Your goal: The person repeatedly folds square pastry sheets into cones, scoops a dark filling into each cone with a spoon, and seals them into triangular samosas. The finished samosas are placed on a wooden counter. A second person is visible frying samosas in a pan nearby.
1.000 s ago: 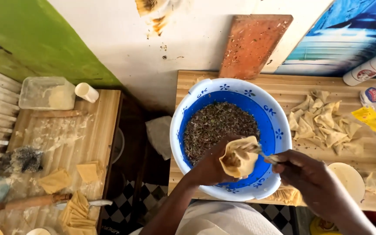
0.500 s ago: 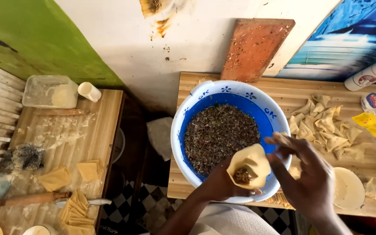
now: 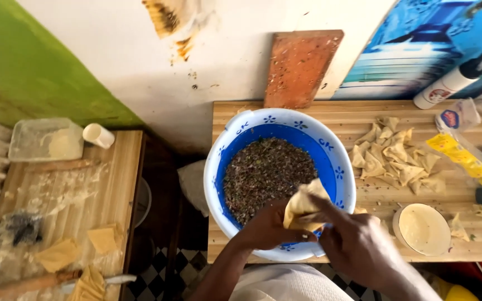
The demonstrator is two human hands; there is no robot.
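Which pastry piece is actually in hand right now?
The folded pastry over the blue bowl, pinched between left hand and right hand. The pile of folded pastries lies untouched on the board.

Both my forearms are showing bare from the elbow down; no sleeve is reaching the wrist on either side. My left hand [image 3: 266, 228] is wearing no glove, ring or band. My right hand [image 3: 358, 248] is likewise showing no glove or watch. Nails are appearing short and unpainted. Over my torso I am wearing a white garment [image 3: 285, 284], its fabric plain and lightly creased.
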